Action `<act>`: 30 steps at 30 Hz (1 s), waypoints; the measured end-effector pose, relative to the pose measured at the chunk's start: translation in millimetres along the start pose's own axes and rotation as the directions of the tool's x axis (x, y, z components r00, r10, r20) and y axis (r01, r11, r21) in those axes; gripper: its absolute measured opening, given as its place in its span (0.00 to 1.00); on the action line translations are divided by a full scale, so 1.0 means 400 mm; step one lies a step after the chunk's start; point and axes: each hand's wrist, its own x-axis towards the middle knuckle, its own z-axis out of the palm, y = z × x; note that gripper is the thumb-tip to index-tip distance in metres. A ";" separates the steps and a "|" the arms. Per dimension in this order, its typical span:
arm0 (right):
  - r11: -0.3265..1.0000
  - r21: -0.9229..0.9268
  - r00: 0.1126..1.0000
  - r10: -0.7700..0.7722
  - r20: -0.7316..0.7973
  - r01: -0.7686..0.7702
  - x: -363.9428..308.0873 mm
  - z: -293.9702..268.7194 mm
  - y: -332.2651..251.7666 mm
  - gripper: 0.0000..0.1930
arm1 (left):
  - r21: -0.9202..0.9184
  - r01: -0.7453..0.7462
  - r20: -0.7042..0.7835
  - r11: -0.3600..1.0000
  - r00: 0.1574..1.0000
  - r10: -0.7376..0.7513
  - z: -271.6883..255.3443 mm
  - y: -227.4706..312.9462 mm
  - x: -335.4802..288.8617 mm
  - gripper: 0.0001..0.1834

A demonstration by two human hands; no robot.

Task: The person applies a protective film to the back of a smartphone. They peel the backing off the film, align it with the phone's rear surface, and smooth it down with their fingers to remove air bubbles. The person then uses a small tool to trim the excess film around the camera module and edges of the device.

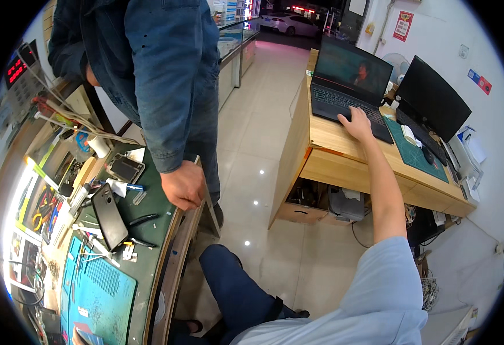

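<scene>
The wooden surface (328,131) carried 1 open laptop (344,94) and 1 green mat (417,159); the dark green surface (155,198) carried 1 blue mat (111,294).

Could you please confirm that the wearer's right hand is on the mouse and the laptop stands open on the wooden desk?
No: the head view shows the right hand on the laptop, not the mouse. The laptop does stand open on the wooden desk.

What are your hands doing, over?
Right hand on laptop. Left hand barely showing, near blue mat. Another person's fist by bench, away from laptop.
</scene>
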 end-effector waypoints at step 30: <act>-0.138 0.988 -0.091 -0.987 -0.132 0.064 -1.161 -0.420 -1.601 0.12 | -0.203 -0.218 -0.385 0.955 0.914 0.127 0.034 -0.027 0.053 0.49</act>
